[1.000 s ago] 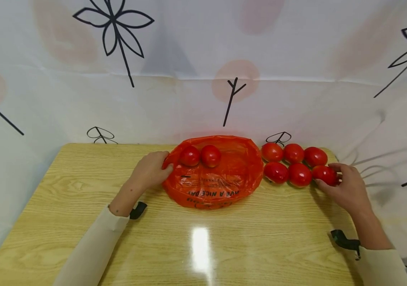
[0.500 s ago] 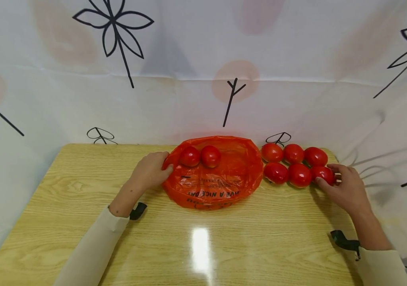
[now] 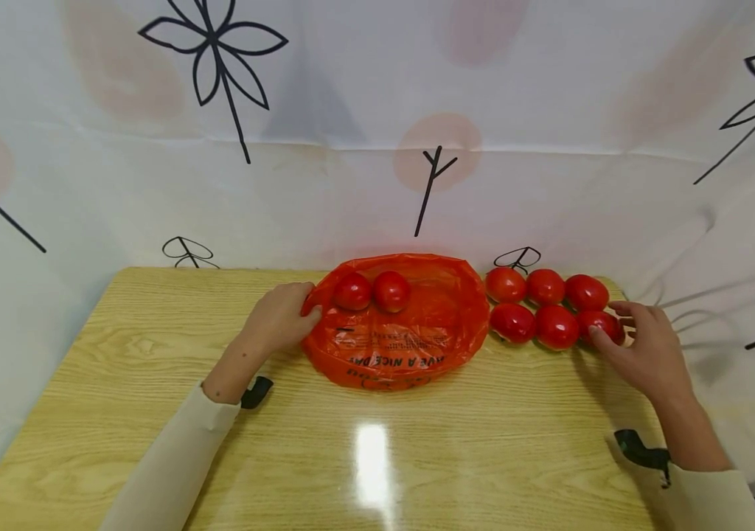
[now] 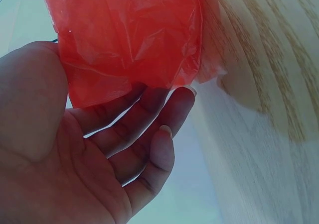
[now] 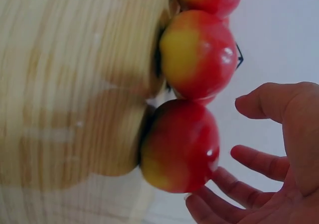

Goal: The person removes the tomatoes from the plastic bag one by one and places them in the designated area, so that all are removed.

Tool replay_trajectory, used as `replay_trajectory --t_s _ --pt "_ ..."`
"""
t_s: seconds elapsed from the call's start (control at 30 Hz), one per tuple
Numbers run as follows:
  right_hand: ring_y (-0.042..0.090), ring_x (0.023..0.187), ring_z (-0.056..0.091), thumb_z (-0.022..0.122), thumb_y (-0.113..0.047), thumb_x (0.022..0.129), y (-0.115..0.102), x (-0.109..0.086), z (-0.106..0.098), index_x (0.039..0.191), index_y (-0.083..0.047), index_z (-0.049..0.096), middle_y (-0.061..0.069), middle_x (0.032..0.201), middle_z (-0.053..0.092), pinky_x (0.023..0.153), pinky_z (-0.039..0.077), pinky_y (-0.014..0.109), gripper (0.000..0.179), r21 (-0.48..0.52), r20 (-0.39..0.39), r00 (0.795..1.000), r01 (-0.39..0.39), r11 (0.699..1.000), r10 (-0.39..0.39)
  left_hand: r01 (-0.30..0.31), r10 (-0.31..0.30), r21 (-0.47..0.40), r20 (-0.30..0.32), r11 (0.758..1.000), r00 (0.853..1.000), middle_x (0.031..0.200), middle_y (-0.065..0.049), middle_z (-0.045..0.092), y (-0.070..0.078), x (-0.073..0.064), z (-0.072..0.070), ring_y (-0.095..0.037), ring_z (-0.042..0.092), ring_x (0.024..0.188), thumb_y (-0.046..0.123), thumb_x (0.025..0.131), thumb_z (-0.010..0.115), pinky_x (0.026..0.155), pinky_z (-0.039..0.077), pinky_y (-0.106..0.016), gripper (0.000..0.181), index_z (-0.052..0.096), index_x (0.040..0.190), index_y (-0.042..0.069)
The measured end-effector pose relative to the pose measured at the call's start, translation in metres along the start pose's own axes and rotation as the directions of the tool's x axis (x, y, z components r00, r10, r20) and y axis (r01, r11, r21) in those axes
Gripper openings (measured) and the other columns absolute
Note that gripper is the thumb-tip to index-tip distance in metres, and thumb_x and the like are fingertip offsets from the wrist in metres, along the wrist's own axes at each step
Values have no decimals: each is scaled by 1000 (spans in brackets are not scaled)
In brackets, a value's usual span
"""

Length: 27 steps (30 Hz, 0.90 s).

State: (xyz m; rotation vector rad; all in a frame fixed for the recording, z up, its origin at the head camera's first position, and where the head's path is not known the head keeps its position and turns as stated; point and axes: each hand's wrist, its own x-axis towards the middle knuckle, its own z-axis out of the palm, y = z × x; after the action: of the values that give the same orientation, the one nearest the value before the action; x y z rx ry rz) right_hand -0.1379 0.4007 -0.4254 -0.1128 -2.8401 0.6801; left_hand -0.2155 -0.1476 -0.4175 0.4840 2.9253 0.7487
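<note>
Red fruit [image 5: 180, 147] at the right end of the near row on the counter [image 3: 484, 442]; right hand [image 3: 646, 350] around its outer side.
Right fingers [image 5: 259, 162] spread, loosely bent, released; thumb clear of the fruit in the right wrist view, fingertip contact cannot be told. Left hand [image 3: 278, 317] pinches the left edge of an orange-red plastic bag [image 3: 447, 317]. Five more fruits [image 3: 556, 327] complete two rows of three beside the bag's right edge. Two further fruits [image 3: 391, 291] sit side by side inside the bag, toward its back left. Patterned cloth backdrop [image 3: 351, 192] behind.
</note>
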Motion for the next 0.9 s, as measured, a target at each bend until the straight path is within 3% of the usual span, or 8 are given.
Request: replay_trajectory --t_s 0.1,0.2,0.4,0.9 --pt "56 122 43 72 -17 96 -6 -1 -1 141 11 52 39 136 45 87 45 65 57 -10 -18 1000 -3 1000 3 1 -1 1 -1 1000 1000 79 -6 59 0 0 0 -22 55 68 19 101 65 59 47 -32 16 66 108 5" --pt "57 124 40 72 -16 95 -11 -2 -4 141 11 52 39 137 44 90 40 74 57 -12 -32 999 -4 1000 4 0 0 -1 -2 1000 1000 78 -6 59 0 0 0 -22 55 68 19 101 65 59 47 -32 16 66 107 5" --pt "57 125 39 73 -13 95 -25 -4 -5 141 11 52 38 139 43 92 39 75 56 0 -53 998 14 1000 -14 -7 7 1 -8 1000 1000 78 -6 59 -1 0 0 -22 55 68 19 101 64 59 47 -32 16 67 108 4" --pt "56 125 43 72 -7 93 -63 -7 -4 136 6 56 34 143 44 89 40 77 47 100 -104 985 146 984 -136 8 -8 2 -1 1000 1000 80 -6 60 1 0 -2 -22 55 69 20 101 65 60 48 -31 19 67 111 3"
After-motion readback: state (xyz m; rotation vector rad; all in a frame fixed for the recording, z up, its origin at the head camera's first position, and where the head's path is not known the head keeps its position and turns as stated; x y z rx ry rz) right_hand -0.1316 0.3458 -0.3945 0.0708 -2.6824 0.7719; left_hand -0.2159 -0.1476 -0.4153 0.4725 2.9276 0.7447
